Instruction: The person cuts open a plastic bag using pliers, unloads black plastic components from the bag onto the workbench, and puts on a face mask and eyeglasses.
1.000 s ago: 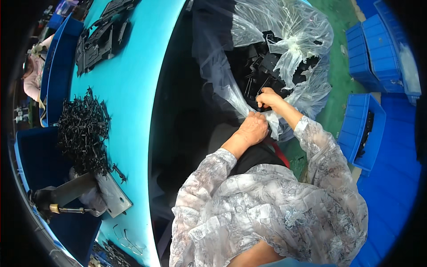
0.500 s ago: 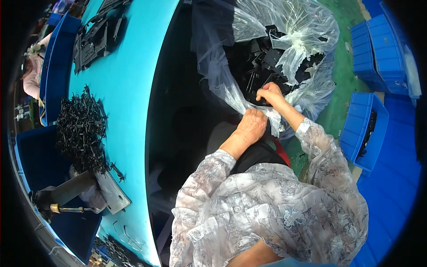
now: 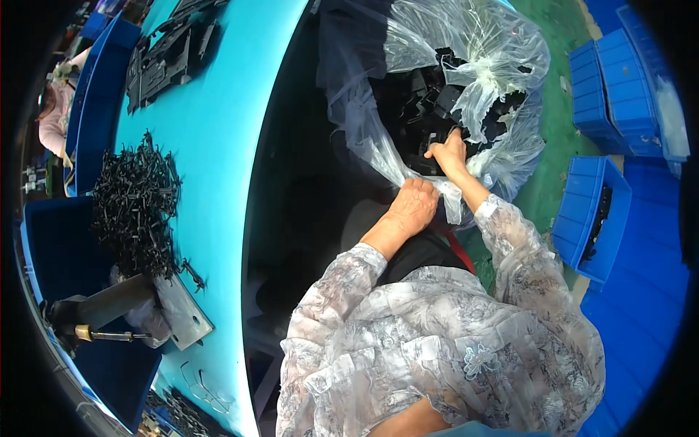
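A large clear plastic bag (image 3: 378,149) lies open before me, with a heap of black plastic parts (image 3: 419,98) inside. At the bag's near rim, my left hand (image 3: 416,206) is closed on the bunched plastic. My right hand (image 3: 451,154) reaches inside, just beyond the left one. Its thumb points left, apart from the fingers, which extend among the black parts. The fingertips are partly lost against the dark heap, and I see no part clearly held.
To the left runs a turquoise table (image 3: 218,153) with a pile of small black clips (image 3: 138,204), flat black parts (image 3: 171,62) and a metal plate (image 3: 182,313). Blue bins (image 3: 582,211) stand on the right, by the green floor (image 3: 557,109). Another person (image 3: 54,124) is at far left.
My right hand has shifted slightly right and farther into the bag, and its fingers have gone from curled to more stretched out. My left hand has stayed on the bag's rim.
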A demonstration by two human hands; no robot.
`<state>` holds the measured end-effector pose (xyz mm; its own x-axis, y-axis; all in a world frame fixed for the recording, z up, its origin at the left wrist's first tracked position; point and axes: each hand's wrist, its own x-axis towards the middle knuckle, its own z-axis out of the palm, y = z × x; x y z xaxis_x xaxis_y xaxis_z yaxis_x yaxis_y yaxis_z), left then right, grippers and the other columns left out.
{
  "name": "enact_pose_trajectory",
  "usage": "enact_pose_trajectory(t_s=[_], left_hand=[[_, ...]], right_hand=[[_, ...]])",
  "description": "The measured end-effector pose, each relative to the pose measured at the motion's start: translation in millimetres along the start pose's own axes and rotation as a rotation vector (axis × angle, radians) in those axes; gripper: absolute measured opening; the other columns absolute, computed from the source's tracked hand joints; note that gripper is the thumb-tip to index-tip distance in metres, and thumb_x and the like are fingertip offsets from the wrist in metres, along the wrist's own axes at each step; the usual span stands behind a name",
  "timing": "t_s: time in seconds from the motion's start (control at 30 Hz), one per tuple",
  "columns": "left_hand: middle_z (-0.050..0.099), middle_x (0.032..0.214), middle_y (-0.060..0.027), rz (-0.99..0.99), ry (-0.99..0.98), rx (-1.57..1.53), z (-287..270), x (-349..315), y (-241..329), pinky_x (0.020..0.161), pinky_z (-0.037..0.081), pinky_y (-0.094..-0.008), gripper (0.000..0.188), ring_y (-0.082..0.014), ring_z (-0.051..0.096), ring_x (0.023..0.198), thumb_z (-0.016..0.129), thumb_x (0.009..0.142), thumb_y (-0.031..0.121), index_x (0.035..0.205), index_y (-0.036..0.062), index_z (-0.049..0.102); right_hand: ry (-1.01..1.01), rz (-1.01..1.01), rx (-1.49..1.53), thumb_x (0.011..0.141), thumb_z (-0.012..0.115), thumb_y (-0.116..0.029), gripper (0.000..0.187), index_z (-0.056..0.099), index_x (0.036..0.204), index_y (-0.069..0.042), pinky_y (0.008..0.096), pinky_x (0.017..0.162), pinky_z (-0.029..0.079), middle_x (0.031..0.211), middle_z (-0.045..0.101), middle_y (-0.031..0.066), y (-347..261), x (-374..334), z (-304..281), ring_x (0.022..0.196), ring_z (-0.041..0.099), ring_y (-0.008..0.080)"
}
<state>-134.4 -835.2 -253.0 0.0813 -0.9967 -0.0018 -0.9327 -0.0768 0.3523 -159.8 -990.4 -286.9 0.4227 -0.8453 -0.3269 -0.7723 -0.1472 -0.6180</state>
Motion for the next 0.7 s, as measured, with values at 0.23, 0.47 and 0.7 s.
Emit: enact_pose_trajectory(t_s=[0.23, 0.47, 0.7], left_hand=[[0.056, 0.083, -0.0096, -0.022, 0.003, 0.003, 0, -2, 0, 0.072, 0.042, -0.0349, 0.018, -0.0245, 0.055, 0.082, 0.059, 0.073, 0.022, 0.082, 0.0051, 0.058], [0.057, 0.085, -0.0096, 0.037, 0.056, -0.075, 1, -11, -2, 0.073, 0.042, -0.0355, 0.019, -0.0249, 0.054, 0.084, 0.060, 0.072, 0.020, 0.084, 0.0051, 0.059], [0.056, 0.084, -0.0084, 0.153, 0.210, -0.162, -6, -5, 0, 0.071, 0.041, -0.0351, 0.016, -0.0241, 0.054, 0.082, 0.059, 0.072, 0.016, 0.085, 0.0056, 0.059]], right_hand=[[-0.067, 0.225, -0.045, 0.061, 0.067, -0.011, 0.057, 0.039, 0.104, 0.014, 0.0395, 0.081, 0.045, 0.088, 0.063, 0.0228, -12, 10, 12, 0.093, 0.059, 0.0353], [-0.050, -0.136, 0.068, 0.058, 0.057, -0.005, 0.046, 0.052, 0.101, 0.012, 0.0345, 0.071, 0.048, 0.070, 0.062, 0.0221, -5, -22, -42, 0.076, 0.064, 0.0307], [-0.171, -0.270, 0.318, 0.064, 0.054, -0.009, 0.064, 0.039, 0.122, 0.013, 0.0251, 0.058, 0.047, 0.061, 0.060, 0.0126, -14, -49, -96, 0.056, 0.059, 0.0136]])
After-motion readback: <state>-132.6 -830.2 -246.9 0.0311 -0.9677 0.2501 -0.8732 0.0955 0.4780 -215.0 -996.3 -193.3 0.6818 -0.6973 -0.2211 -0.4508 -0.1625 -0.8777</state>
